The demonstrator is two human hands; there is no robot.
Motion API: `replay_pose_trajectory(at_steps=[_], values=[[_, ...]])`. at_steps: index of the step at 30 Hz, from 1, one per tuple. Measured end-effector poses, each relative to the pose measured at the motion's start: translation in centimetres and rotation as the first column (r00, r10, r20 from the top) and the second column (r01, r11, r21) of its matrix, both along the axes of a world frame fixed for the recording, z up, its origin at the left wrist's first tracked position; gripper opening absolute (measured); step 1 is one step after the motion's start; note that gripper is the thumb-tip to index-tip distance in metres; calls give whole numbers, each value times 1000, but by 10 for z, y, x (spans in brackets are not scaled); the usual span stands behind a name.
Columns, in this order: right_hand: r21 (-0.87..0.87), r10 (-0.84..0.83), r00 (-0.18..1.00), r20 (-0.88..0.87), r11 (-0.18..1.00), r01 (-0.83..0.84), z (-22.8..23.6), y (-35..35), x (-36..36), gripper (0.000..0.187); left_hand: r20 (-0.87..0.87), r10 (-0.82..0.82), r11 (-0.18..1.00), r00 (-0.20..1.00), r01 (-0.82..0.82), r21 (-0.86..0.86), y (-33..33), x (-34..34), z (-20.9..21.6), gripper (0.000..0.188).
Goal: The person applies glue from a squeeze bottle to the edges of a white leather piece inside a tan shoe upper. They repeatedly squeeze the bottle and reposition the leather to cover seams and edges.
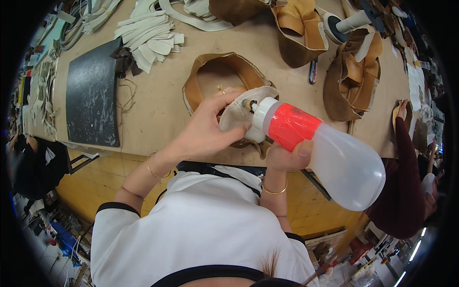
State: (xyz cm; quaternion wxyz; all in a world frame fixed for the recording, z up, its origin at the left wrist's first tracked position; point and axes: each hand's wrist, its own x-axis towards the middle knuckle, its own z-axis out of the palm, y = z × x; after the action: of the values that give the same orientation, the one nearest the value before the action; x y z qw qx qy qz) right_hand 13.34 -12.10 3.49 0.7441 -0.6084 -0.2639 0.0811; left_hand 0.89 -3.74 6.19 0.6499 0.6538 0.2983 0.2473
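Note:
My right hand (pixel 289 155) is closed round a translucent squeeze bottle (pixel 346 165) with a red band and a white cap. The bottle is tilted, its dark-tipped nozzle against the pale lining of a brown leather shoe upper (pixel 203 79). With my left hand (pixel 215 122) I grip the edge of that upper, fingers inside and thumb on the pale lining near the nozzle. The upper rests on the table in front of me, its tan inside facing up. Part of it is hidden behind my hands and the bottle.
A dark flat board (pixel 93 93) lies at the left of the table (pixel 158 110). Behind are pale cut strips (pixel 148 36). More leather uppers (pixel 351 79) stand at the right, near a small pen-like tool (pixel 312 71) and a spool (pixel 354 21). Another person's sleeve (pixel 404 158) shows at far right.

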Motion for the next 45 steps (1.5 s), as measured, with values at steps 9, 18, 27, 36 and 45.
replay_pose_trajectory(at_steps=[9, 18, 27, 36, 45], values=[[10, 36, 994, 99, 999, -37, 10, 3, 5, 67, -28, -66, 972, 997, 57, -228, 1, 0, 17, 41], [80, -6, 998, 66, 997, 1, -20, 7, 16, 52, -75, -80, 974, 994, 62, -219, -1, -6, 7, 51], [79, 48, 998, 39, 996, -51, -23, 2, 11, 40, -25, -64, 964, 998, 55, -261, 0, -5, 7, 54], [-16, -41, 952, 302, 999, 48, -21, 10, 9, 30, -14, -58, 966, 998, 52, -253, 5, -7, 0, 61], [-55, -61, 874, 482, 993, 100, -39, 22, 19, 29, -53, -58, 944, 997, 37, -327, 13, -22, -4, 58]])
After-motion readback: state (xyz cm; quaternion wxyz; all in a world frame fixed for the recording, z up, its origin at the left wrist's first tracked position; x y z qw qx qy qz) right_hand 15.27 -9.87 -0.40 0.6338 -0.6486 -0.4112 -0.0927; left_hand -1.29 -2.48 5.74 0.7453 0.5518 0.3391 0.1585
